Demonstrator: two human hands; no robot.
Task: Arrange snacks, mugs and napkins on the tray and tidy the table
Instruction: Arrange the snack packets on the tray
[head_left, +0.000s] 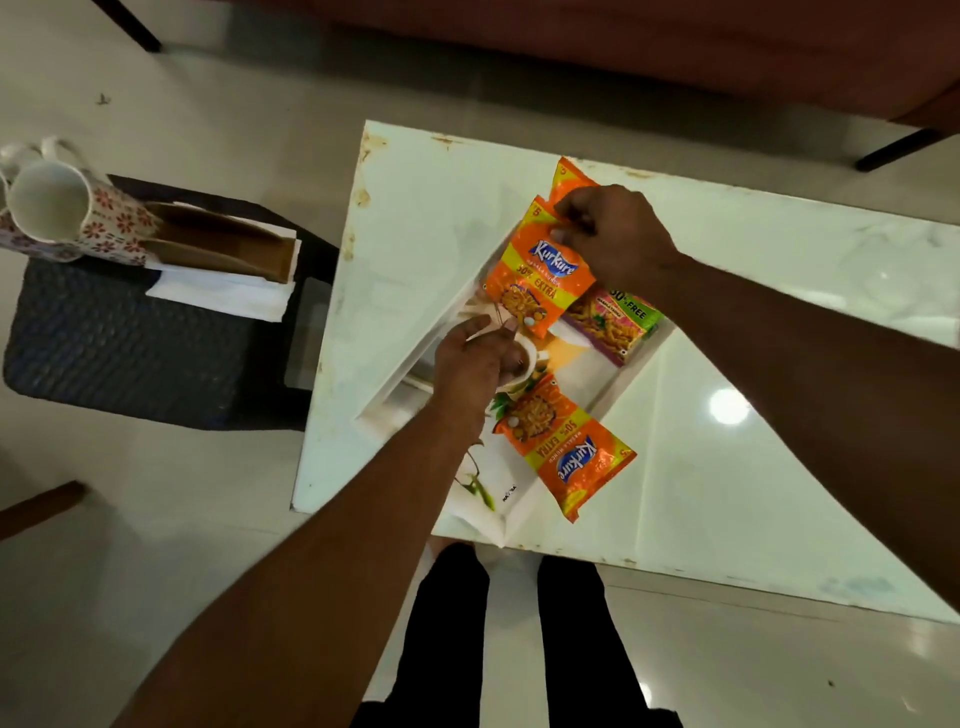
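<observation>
Right hand (618, 234) is pinching the top corner of an orange Kurkure packet (540, 275), holding it over the far end of the tray (582, 364); left hand (478, 358) is hovering over the tray, fingers loosely extended, tips at that packet's lower edge, gripping nothing; second Kurkure packet (566, 447) is lying upside down on the near end; green-and-pink packet (613, 322) is lying at the right rim; third orange packet (571, 179) is peeking out behind the right hand; tray is sitting on the white marble table (779, 467); floral mugs (119, 223) and napkins (223, 299) are sitting on a dark woven stool (130, 353), well apart, left.
</observation>
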